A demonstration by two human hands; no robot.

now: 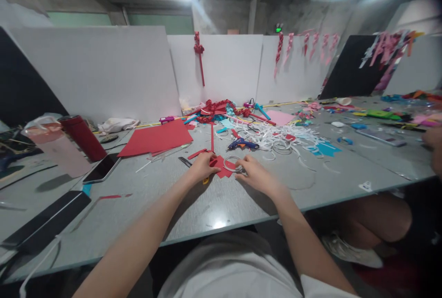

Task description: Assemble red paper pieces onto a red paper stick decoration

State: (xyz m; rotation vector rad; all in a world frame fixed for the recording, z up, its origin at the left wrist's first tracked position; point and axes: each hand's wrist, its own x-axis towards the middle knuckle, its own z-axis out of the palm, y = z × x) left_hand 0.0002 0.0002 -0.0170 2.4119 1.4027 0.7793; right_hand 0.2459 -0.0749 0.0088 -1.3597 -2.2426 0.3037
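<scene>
My left hand (202, 167) rests low over the table, thumb and fingers closed on the edge of a small piece of red paper (225, 172). Right of it, my right hand (254, 174) has its curled fingers on a thin, pale ring (226, 164), perhaps a roll of tape or wire, which lies over the red paper. A craft knife (185, 161) lies just beyond my left hand, beside narrow red strips (196, 154). Something small and yellow (206, 181) shows under that hand. A blue glue gun (243, 144) lies beyond my right hand.
Large red sheets (157, 137), a phone (102, 168), a red flask (83, 137) and a black box (48, 217) stand or lie leftward. White paper strips (283, 136) heap up behind the glue gun. Another person's hand (433, 139) is at the far right. White panels (221, 67) line the back.
</scene>
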